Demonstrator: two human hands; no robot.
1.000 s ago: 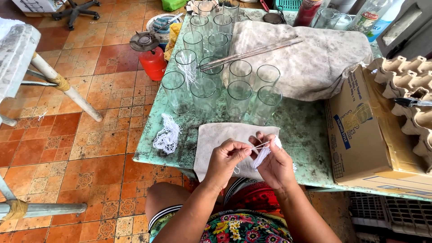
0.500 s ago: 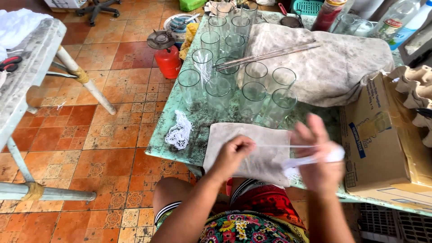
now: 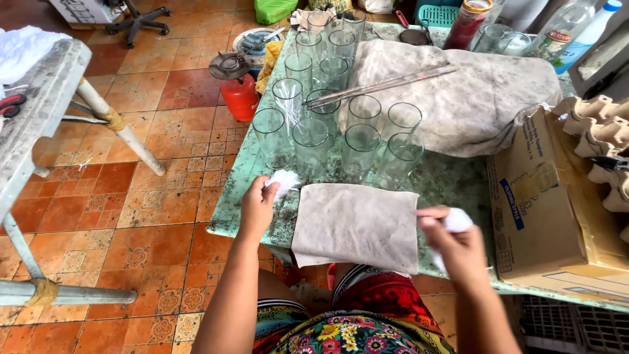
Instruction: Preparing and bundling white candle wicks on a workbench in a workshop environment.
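A second ago both hands met over the grey cloth (image 3: 357,223), drawing a thin white strand out of a small bundle. Now they have parted. The left hand (image 3: 257,206) has gone to the left edge of the cloth and its grip is clenched on the tangle of white string (image 3: 283,178) that lay loose on the desk there — the heap is now gathered in its fingers, just below the nearest glass. The right hand (image 3: 458,246) has drawn back to the cloth's right edge, at lower right of the frame, and holds a white bundle of string (image 3: 456,219) clasped between thumb and fingers. So the pulled strand appears to have come free and joined the pile on the left, which reads as one length finished.

The desk (image 3: 452,180) is a worn green top, stained and flaking. A cluster of clear drinking glasses (image 3: 341,124) stands at upper centre; one of them holds white strands. Behind lies a larger dirty cloth (image 3: 472,98) with long thin sticks (image 3: 383,84) across it. At right sit a cardboard box (image 3: 537,210) and paper egg trays (image 3: 599,134).

The floor (image 3: 157,196) is orange patterned tile, with a red gas canister stove (image 3: 237,88) beside the desk and a pale bench (image 3: 39,98) at upper left.
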